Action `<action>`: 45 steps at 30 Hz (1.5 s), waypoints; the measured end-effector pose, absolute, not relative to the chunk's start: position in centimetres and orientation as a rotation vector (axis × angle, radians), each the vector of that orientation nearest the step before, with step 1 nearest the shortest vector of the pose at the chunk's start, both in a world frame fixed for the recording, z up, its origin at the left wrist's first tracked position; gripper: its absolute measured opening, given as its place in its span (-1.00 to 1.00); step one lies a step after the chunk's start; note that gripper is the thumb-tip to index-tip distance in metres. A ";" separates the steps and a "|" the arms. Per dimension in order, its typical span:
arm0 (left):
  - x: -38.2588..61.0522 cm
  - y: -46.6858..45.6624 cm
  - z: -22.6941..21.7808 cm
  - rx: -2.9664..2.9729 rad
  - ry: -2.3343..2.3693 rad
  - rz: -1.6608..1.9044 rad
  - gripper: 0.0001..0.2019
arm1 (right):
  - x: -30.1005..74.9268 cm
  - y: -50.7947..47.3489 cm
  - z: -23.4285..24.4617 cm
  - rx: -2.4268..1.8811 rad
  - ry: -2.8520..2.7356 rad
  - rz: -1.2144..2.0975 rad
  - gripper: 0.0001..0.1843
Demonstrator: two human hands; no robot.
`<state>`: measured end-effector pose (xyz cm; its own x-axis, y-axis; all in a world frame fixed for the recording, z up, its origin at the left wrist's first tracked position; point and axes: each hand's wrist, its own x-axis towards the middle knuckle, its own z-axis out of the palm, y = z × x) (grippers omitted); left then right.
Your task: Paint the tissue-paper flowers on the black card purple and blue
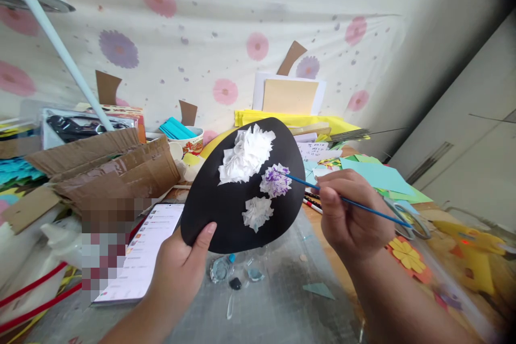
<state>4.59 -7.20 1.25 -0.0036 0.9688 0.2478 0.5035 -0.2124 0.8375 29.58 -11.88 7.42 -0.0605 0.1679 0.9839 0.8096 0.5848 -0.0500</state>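
Observation:
My left hand [177, 269] pinches the lower left edge of an oval black card [231, 226], thumb on its front, and holds it tilted up above the table. Three ruffled tissue-paper flowers sit on the card. The large white flower [248, 153] is at the top. Below and to its right is a smaller white one dabbed with purple [278, 180], and under that a small plain white flower [258, 213]. My right hand [350, 215] grips a thin blue paintbrush [308, 183] between thumb and fingers. The brush tip is at the purple-dabbed flower, touching or very close.
A phone [161, 226] with a lit screen lies left, beside folded cardboard [108, 172]. Small paint cups [220, 270] stand on the grey mat [278, 312]. Scissors [407, 220], a yellow glue gun [475, 258] and coloured paper [379, 174] are on the right.

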 end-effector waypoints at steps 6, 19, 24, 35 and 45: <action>4.5 -7.1 1.2 1.731 1.553 1.132 -0.60 | 29.4 -11.9 7.6 -0.809 -1.639 -0.597 -0.84; 4.6 -7.1 1.2 1.750 1.529 1.147 -0.58 | 29.8 -11.7 7.5 -0.899 -1.550 -0.576 -0.89; 4.4 -7.0 1.1 1.753 1.517 1.141 -0.58 | 30.0 -11.5 7.3 -0.932 -1.469 -0.607 -0.91; 4.1 -6.7 0.8 1.665 1.566 1.091 -0.57 | 30.4 -11.4 7.1 -1.016 -1.331 -0.488 -0.85; 4.0 -6.1 0.7 1.654 1.585 1.110 -0.46 | 30.7 -11.3 7.3 -0.952 -1.226 -0.437 -0.85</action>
<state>3.98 -6.06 0.66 -0.0558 0.9841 0.1685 0.4946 -0.1193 0.8609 30.69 -11.27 7.26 0.3217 0.1967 0.9262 0.7384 0.5602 -0.3754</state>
